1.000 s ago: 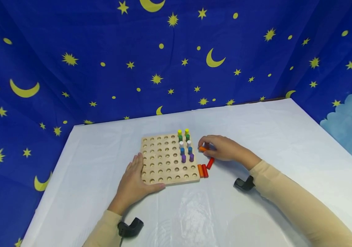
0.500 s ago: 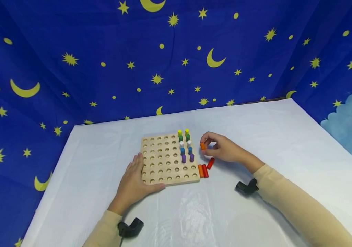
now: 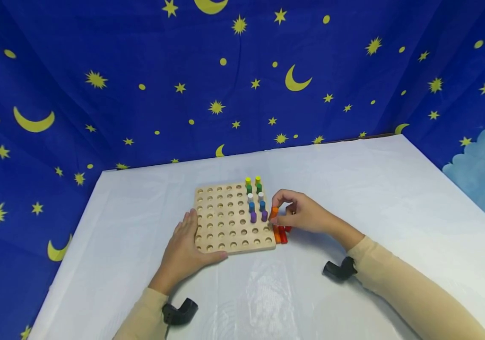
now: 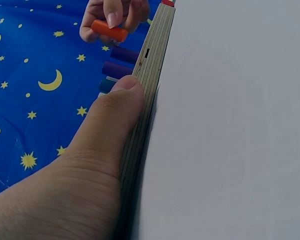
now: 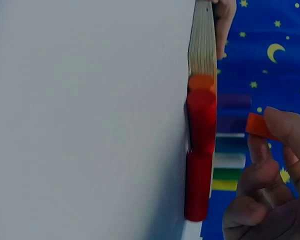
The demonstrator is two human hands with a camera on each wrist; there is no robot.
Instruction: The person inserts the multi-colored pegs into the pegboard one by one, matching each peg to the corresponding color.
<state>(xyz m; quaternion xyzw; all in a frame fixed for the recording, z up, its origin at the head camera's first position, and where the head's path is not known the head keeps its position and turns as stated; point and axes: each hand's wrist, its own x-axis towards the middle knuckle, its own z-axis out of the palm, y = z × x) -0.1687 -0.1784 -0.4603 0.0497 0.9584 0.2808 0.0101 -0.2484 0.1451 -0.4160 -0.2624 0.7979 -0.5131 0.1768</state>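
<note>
A wooden pegboard point(image 3: 225, 230) with rows of round holes lies on the table. My left hand point(image 3: 185, 250) rests at its near left corner, fingers straight along the left side and thumb along the front edge. Between thumb and fingers, my right hand point(image 3: 304, 212) pinches an orange peg point(image 4: 110, 31), held up over the board's right edge beside the purple pegs point(image 3: 253, 217). Pairs of blue pegs point(image 3: 252, 207), white pegs point(image 3: 261, 197), green pegs point(image 3: 259, 188) and yellow pegs point(image 3: 257, 180) stand in the two right columns behind the purple ones.
Against the board's right side lie another orange peg point(image 3: 277, 234) and a red peg point(image 3: 283, 235). A second red peg point(image 5: 197, 186) lies close by, partly under my right hand in the head view. A blue curtain point(image 3: 149, 56) with stars and moons hangs behind the white table point(image 3: 366, 189).
My right hand has lifted the orange peg from the table, tipped it more upright and brought it left and nearer to the board's edge. The left hand stays in place.
</note>
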